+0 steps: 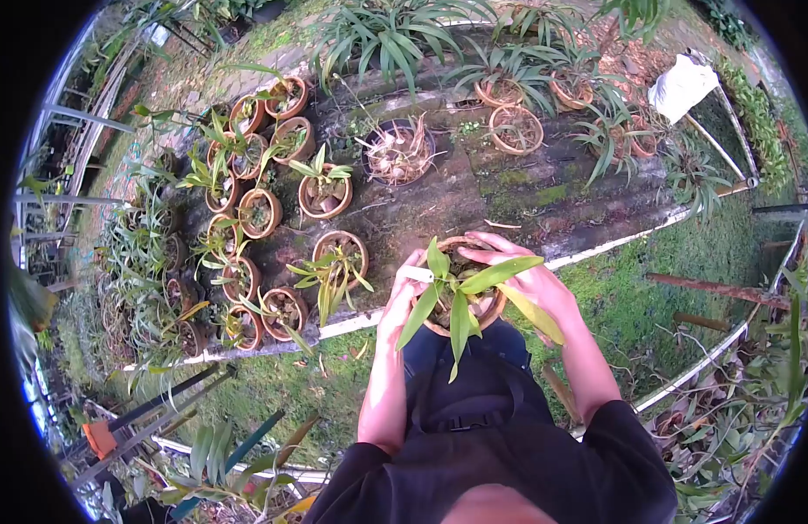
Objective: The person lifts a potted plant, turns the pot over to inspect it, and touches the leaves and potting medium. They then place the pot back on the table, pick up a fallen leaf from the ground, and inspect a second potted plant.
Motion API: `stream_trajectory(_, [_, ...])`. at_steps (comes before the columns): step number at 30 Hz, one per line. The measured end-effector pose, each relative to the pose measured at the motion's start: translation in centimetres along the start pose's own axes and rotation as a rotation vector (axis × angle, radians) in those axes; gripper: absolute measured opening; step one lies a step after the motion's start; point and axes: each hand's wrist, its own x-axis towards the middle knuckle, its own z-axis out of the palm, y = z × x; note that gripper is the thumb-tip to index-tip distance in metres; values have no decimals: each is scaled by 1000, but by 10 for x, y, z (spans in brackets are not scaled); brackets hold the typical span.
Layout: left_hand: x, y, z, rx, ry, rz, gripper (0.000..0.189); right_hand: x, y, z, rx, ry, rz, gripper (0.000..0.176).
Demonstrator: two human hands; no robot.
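Close to my body I hold a clay pot [457, 243] between both hands, over the near edge of the low bench. A leafy plant [459, 297] with long green leaves grows in it, and one leaf on the right is yellowish. My left hand [404, 293] wraps the pot's left side, beside a small white tag [419, 273]. Around the right side curves my right hand [530, 284], its fingers along the far rim and partly behind leaves. The pot's underside is hidden.
Several potted plants [325, 191] crowd the bench's left half. A dark pot [398, 152] of dry stems stands mid-bench, with an orange-brown pot [515, 130] farther right. A white sack [683, 87] hangs at the far right. A pale edge rail [609, 237] runs along the bench's near side.
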Motion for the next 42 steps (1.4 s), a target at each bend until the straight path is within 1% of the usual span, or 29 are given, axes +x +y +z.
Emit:
stream_trajectory(1, [-2, -1, -2, -18, 38, -31, 34, 0, 9, 1, 55, -9, -83, 52])
stream_trajectory(2, [-2, 5, 1, -34, 71, -58, 33, 4, 9, 4, 102, 23, -64, 49])
stream_trajectory(3, [-7, 10, 7, 18, 167, 0, 31, 6, 7, 7, 149, 55, -44, 47])
stream_trajectory(4, [-12, 17, 9, -33, 261, -26, 31, 8, 5, 11, 193, 87, -23, 46])
stream_trajectory(5, [-16, 23, 10, -87, 353, -52, 31, 8, 21, 22, 275, 135, -12, 52])
stream_trajectory(6, [-20, 28, 9, -142, 443, -80, 31, 9, 11, 22, 341, 152, 40, 56])
stream_trajectory(8, [-21, 28, -8, -254, 562, -77, 35, 10, 26, 34, 455, 90, 184, 56])
stream_trajectory(9, [-18, 9, -53, -280, 541, 20, 35, 14, 31, 40, 525, 51, 174, 55])
stream_trajectory(10, [-19, 13, -66, -304, 569, 88, 36, 17, 32, 46, 562, 29, 153, 55])
stream_trajectory(11, [-20, 18, -78, -326, 594, 157, 38, 22, 28, 48, 519, 4, 173, 54])
stream_trajectory(14, [-22, 87, -72, -460, 597, 299, 47, 37, 35, 61, 448, -33, 219, 52])
stream_trajectory(16, [-22, 84, -123, -512, 654, 350, 51, 48, 49, 75, 423, -40, 260, 50])
stream_trajectory(17, [-22, 97, -134, -546, 689, 372, 53, 54, 55, 82, 407, -39, 292, 49])
stream_trajectory(18, [-19, 106, -134, -520, 805, 471, 48, 60, 60, 89, 389, -38, 325, 49])
stream_trajectory(20, [-25, 114, -160, -553, 771, 589, 51, 71, 71, 103, 321, -51, 354, 43])
stream_trajectory(21, [-25, 121, -173, -540, 756, 611, 56, 76, 84, 114, 317, -57, 388, 44])
stream_trajectory(22, [-26, 122, -181, -516, 788, 616, 59, 80, 97, 125, 313, -64, 424, 44])
stream_trajectory(25, [-27, 134, -203, -593, 782, 625, 64, 95, 97, 139, 100, -97, 534, 52])
stream_trajectory(26, [-25, 136, -210, -624, 771, 628, 67, 99, 100, 145, -14, -117, 539, 56])
stream_trajectory(27, [-26, 141, -207, -683, 793, 571, 65, 100, 111, 154, -128, -136, 542, 60])
stream_trajectory(28, [-21, 136, -215, -681, 786, 570, 66, 101, 122, 162, -243, -155, 544, 63])
stream_trajectory(29, [-15, 134, -218, -703, 786, 538, 67, 101, 140, 172, -268, -245, 598, 76])
stream_trajectory(32, [0, 116, -238, -812, 742, 444, 70, 109, 141, 192, -204, -392, 796, 86])
stream_trajectory(33, [4, 110, -244, -858, 695, 435, 70, 114, 137, 195, -225, -478, 832, 94])
stream_trajectory(35, [11, 103, -255, -932, 615, 415, 71, 116, 131, 203, -331, -516, 856, 95])
stream_trajectory(38, [22, 92, -268, -886, 735, 345, 70, 115, 133, 214, -412, -547, 857, 99])
stream_trajectory(39, [25, 82, -278, -905, 726, 321, 69, 117, 130, 215, -431, -553, 865, 99])
stream_trajectory(40, [28, 70, -287, -823, 732, 338, 66, 120, 128, 215, -451, -558, 875, 100])
stream_trajectory(42, [33, 66, -289, -855, 817, 252, 62, 120, 133, 219, -448, -537, 882, 100])
